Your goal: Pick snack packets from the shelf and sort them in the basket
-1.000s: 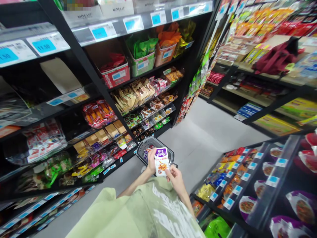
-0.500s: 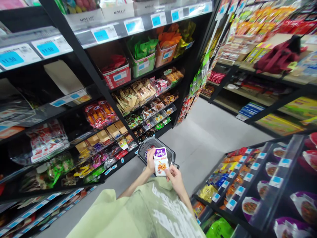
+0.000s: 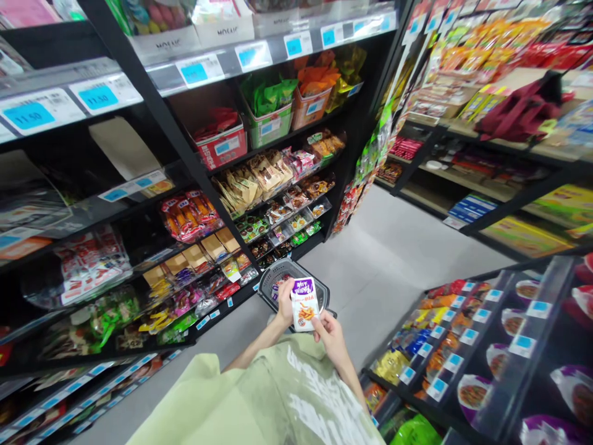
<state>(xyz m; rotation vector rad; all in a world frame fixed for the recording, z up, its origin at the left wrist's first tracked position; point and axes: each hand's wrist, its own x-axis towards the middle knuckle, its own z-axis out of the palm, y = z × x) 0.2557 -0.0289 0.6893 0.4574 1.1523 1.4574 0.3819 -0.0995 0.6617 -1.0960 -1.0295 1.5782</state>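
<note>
A white and purple snack packet (image 3: 306,304) with a picture of orange-brown food is held up in front of my body. My left hand (image 3: 286,303) grips its left edge. At the lower right corner, my right hand (image 3: 328,329) pinches the packet between thumb and fingers. Behind and below it, a dark grey shopping basket (image 3: 319,287) stands on the floor. Some purple and red packets (image 3: 279,288) show inside the basket, partly hidden by my left hand and the held packet.
Black shelving (image 3: 185,148) with snack packs rises at the left and ahead. A green bin (image 3: 271,127) and a red bin (image 3: 222,146) sit on it. To the right is a slanted display (image 3: 467,334) of packets. Grey floor (image 3: 370,259) runs between, toward another shelf (image 3: 463,176).
The view has shifted slightly. Both hands keep hold of the packet, which appears a little further right and lower in the picture.
</note>
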